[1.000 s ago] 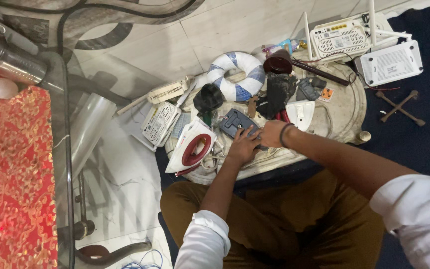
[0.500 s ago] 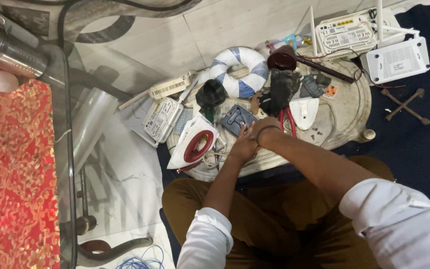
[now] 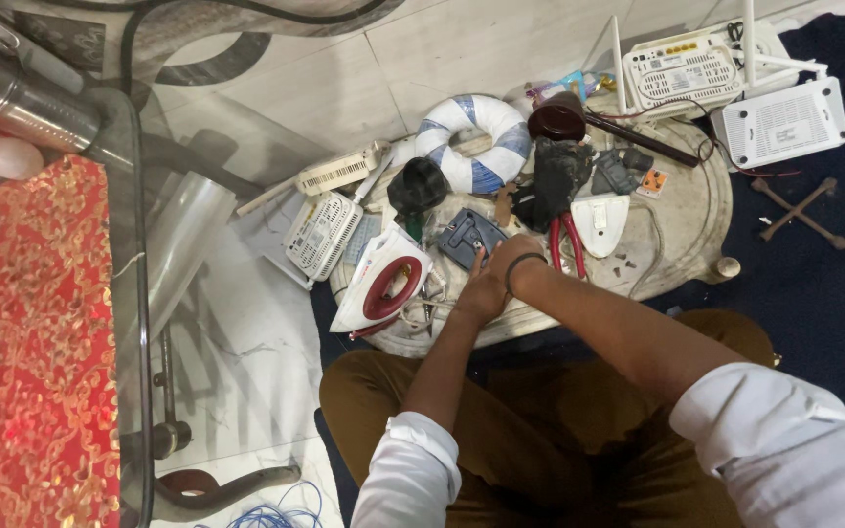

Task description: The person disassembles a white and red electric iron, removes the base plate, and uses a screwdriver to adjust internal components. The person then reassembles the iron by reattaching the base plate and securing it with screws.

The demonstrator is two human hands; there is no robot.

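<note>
At frame centre we work on a small dark blue box (image 3: 469, 238), both hands on it: left hand (image 3: 481, 291) below, right hand (image 3: 507, 256) beside; finger positions unclear. Its case looks closed, pliers (image 3: 567, 244) lying unused alongside.

At far edge of round table (image 3: 696, 230), just beside a maroon dome: crinkled packet (image 3: 569, 86), glossy, blue and yellow with a touch of pink, partly hidden. Toward right side of table top, near a dark lump of parts: small orange square label (image 3: 653, 182) with pale marks. Beyond far right edge, on flat white box: pale rectangular label (image 3: 782, 119), fine dark print too small to make out.
</note>
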